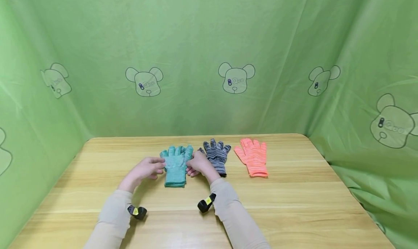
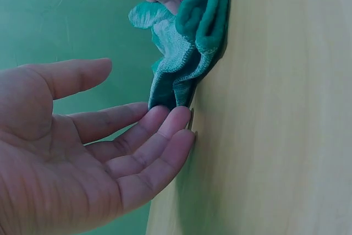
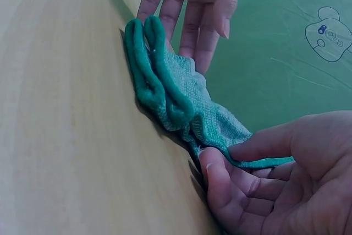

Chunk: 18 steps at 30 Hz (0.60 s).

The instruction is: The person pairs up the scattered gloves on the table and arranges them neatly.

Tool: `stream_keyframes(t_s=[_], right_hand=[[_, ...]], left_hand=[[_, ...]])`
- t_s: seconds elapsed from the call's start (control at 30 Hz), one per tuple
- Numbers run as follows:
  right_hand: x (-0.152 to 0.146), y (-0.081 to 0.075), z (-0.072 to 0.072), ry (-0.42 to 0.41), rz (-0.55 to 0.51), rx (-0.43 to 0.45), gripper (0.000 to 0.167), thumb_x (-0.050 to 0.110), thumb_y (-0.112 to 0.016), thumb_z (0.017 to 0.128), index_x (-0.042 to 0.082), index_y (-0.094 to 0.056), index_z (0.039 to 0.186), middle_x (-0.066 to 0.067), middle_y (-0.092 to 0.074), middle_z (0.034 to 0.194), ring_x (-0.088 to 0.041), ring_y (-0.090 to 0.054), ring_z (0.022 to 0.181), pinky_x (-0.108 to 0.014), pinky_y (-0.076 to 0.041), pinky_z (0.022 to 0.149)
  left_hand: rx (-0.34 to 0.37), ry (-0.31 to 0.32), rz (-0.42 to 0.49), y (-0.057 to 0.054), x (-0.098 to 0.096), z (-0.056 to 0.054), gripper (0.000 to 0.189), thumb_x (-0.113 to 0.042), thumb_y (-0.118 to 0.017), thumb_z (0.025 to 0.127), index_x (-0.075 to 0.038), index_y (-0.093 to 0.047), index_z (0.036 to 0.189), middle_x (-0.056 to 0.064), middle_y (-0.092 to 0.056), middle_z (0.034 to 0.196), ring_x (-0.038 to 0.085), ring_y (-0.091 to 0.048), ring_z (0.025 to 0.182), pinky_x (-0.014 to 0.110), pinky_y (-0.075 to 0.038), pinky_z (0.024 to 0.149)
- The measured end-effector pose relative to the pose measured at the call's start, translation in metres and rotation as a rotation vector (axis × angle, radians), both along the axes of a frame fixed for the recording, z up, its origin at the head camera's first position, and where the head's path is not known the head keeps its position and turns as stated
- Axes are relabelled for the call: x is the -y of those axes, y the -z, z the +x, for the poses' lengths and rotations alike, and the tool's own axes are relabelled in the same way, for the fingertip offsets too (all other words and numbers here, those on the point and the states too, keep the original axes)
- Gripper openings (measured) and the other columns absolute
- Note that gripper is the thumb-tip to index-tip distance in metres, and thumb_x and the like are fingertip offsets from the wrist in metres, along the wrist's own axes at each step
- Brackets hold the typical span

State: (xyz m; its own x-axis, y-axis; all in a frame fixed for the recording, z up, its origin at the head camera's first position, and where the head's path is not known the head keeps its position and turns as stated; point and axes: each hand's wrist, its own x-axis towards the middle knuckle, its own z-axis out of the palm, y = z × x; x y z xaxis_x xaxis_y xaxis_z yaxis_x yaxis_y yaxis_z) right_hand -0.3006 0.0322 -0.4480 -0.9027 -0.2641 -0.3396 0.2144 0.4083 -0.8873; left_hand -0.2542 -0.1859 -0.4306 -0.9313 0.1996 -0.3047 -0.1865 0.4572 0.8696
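Note:
A pair of teal-green knit gloves (image 1: 175,171) lies stacked on the table, fingers pointing away and the two cuffs nearest me. My right hand (image 1: 200,163) pinches the right edge of the gloves between thumb and fingers. On the opposite side, my left hand (image 1: 148,169) has its fingers extended, thumb apart, with the fingertips right at the gloves' left edge. The right wrist view shows the two thick green cuffs (image 3: 170,86), one over the other, rising off the wood. Just beyond my right hand is a dark grey striped glove (image 1: 217,155), partly hidden by that hand.
An orange glove (image 1: 255,158) lies flat to the right of the grey one. The light wooden table (image 1: 294,205) is enclosed at the back and sides by a green curtain (image 1: 189,107) printed with bear heads. Both wrists carry small black cameras.

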Motion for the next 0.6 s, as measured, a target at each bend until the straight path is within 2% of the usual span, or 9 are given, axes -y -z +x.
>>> stream_keyframes(t_s=[0.33,0.6], right_hand=[[-0.0008,0.001,0.0001,0.025,-0.013,0.047,0.017,0.004,-0.057,0.093,0.006,-0.046,0.08,-0.009,-0.063,0.058,-0.012,-0.057,0.041,-0.024,-0.054,0.044],[0.0003,-0.0012,0.0017,0.017,0.006,0.044,0.015,0.005,-0.054,0.093,0.005,-0.046,0.08,-0.008,-0.063,0.057,-0.012,-0.057,0.042,-0.027,-0.057,0.047]], left_hand=[[0.015,-0.013,-0.001,0.0025,0.0041,-0.002,0.052,-0.022,-0.052,0.099,0.009,-0.042,0.14,0.027,-0.054,0.136,0.027,-0.063,0.109,0.038,-0.057,0.089],[-0.012,0.005,0.016,0.0031,0.0047,-0.0023,0.052,-0.021,-0.051,0.099,0.008,-0.041,0.142,0.028,-0.048,0.141,0.035,-0.055,0.12,0.04,-0.055,0.092]])
